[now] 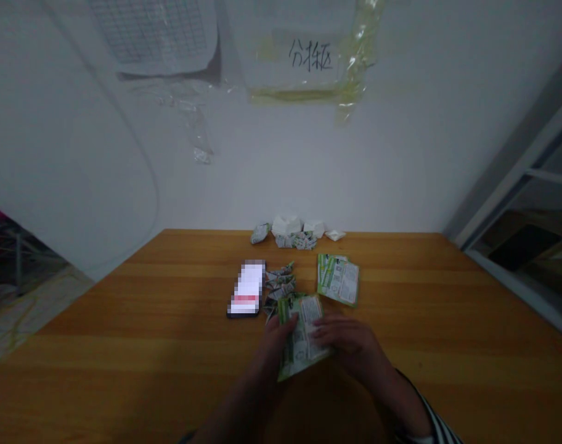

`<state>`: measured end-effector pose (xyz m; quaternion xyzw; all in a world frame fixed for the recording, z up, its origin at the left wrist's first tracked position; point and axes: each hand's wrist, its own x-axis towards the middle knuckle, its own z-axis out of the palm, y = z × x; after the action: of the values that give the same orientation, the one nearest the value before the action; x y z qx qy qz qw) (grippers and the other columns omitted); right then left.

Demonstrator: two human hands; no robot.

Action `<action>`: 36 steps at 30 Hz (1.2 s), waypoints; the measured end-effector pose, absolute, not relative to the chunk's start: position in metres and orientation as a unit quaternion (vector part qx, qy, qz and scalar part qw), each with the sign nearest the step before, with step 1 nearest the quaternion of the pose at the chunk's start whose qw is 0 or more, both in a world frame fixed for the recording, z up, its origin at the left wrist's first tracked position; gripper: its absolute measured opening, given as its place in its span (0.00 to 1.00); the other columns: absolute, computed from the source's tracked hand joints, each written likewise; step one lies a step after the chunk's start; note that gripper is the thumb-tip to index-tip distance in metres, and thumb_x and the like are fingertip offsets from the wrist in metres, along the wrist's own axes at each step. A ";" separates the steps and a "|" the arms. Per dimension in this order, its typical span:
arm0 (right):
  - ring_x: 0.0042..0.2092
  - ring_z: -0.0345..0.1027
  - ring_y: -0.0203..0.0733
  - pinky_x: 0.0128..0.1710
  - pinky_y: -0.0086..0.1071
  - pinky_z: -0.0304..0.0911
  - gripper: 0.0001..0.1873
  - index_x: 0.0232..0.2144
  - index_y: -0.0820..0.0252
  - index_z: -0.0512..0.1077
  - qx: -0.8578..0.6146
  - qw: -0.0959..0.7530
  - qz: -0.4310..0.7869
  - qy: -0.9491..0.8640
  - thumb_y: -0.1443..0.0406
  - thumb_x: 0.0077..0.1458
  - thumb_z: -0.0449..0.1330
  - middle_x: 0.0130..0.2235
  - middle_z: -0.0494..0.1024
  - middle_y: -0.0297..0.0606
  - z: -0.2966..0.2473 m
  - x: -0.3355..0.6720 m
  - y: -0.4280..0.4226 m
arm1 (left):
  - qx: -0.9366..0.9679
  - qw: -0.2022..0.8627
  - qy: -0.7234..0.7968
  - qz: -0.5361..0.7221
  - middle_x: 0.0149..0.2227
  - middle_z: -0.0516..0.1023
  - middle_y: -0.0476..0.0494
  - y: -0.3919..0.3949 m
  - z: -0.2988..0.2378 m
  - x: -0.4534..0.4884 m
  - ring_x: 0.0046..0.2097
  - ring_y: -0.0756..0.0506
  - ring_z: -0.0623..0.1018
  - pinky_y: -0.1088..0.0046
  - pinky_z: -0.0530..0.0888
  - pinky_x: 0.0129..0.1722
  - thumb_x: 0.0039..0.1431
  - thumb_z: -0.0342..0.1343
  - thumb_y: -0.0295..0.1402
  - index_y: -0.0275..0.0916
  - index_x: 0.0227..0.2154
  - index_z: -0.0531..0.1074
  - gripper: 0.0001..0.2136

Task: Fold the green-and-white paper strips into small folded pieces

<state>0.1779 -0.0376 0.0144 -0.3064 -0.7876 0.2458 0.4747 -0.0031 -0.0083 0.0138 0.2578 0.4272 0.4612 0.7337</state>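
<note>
Between my two hands, above the near part of the wooden table, is a green and white printed packet [304, 345]. My left hand [276, 339] grips its left edge, the thumb lying on the printed face. From the right side my right hand [346, 336] holds it too, its fingers across the front and its thumb hidden. Just beyond the packet lie several crumpled printed wrappers [281, 283], partly covered by it. To their right, a few similar flat green and white packets [340, 280] overlap on the table.
A phone [248, 288] with a lit screen lies left of the wrappers. Against the wall are white crumpled tissues [288, 226] and more crumpled wrappers [297, 240]. The wooden table [124, 345] meets the white wall at the back. A shelf frame [516, 191] stands at right.
</note>
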 end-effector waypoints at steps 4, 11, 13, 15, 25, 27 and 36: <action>0.62 0.54 0.51 0.60 0.48 0.51 0.06 0.33 0.53 0.79 -0.405 0.514 0.288 -0.699 0.64 0.49 0.66 0.60 0.66 0.42 0.017 0.179 -0.033 | 0.262 0.748 0.421 0.441 0.24 0.81 0.41 -0.015 0.020 -0.004 0.22 0.46 0.78 0.74 0.72 0.23 0.44 0.67 0.33 0.31 0.29 0.77 0.11; 0.38 0.67 0.42 0.39 0.33 0.63 0.14 0.20 0.59 0.69 -0.521 0.596 0.279 -0.544 0.60 0.55 0.60 0.33 0.72 0.38 -0.006 0.166 -0.032 | 0.239 0.794 0.289 0.478 0.44 0.80 0.38 -0.019 0.025 0.002 0.46 0.39 0.78 0.68 0.74 0.46 0.51 0.62 0.38 0.35 0.42 0.76 0.16; 0.32 0.64 0.39 0.33 0.30 0.61 0.14 0.20 0.59 0.67 -0.529 0.587 0.281 -0.545 0.60 0.55 0.59 0.28 0.68 0.34 -0.008 0.162 -0.034 | 0.239 0.798 0.281 0.477 0.46 0.79 0.36 -0.019 0.025 0.001 0.49 0.38 0.77 0.66 0.73 0.47 0.53 0.58 0.47 0.36 0.42 0.76 0.20; 0.30 0.62 0.38 0.30 0.28 0.59 0.15 0.20 0.59 0.65 -0.524 0.584 0.289 -0.548 0.60 0.55 0.59 0.26 0.66 0.32 -0.008 0.159 -0.036 | 0.248 0.783 0.287 0.493 0.45 0.79 0.36 -0.020 0.024 0.000 0.49 0.37 0.77 0.64 0.73 0.47 0.51 0.59 0.50 0.36 0.42 0.76 0.23; 0.32 0.68 0.40 0.29 0.28 0.64 0.12 0.28 0.60 0.75 -0.463 0.580 0.434 -0.511 0.56 0.50 0.63 0.31 0.75 0.37 0.004 0.151 -0.038 | 0.337 0.702 0.353 0.520 0.38 0.81 0.41 -0.022 0.033 0.002 0.40 0.42 0.80 0.69 0.74 0.42 0.50 0.64 0.38 0.36 0.39 0.75 0.15; 0.29 0.67 0.39 0.24 0.27 0.63 0.13 0.24 0.60 0.76 -0.475 0.565 0.438 -0.513 0.56 0.47 0.64 0.28 0.76 0.37 0.000 0.153 -0.037 | 0.333 0.704 0.343 0.526 0.40 0.81 0.42 -0.024 0.037 0.003 0.43 0.41 0.79 0.68 0.74 0.44 0.52 0.63 0.39 0.38 0.45 0.73 0.18; 0.23 0.71 0.40 0.25 0.32 0.67 0.13 0.20 0.59 0.76 -0.437 0.531 0.526 -0.501 0.55 0.43 0.67 0.21 0.78 0.35 0.001 0.155 -0.038 | 0.257 0.770 0.319 0.489 0.46 0.79 0.36 -0.017 0.036 -0.003 0.44 0.36 0.79 0.62 0.75 0.43 0.53 0.61 0.41 0.39 0.57 0.63 0.29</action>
<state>0.1549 -0.0378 0.0013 -0.4370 -0.5005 0.5258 0.5311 -0.0032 -0.0169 0.0364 0.2566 0.3191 0.4887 0.7704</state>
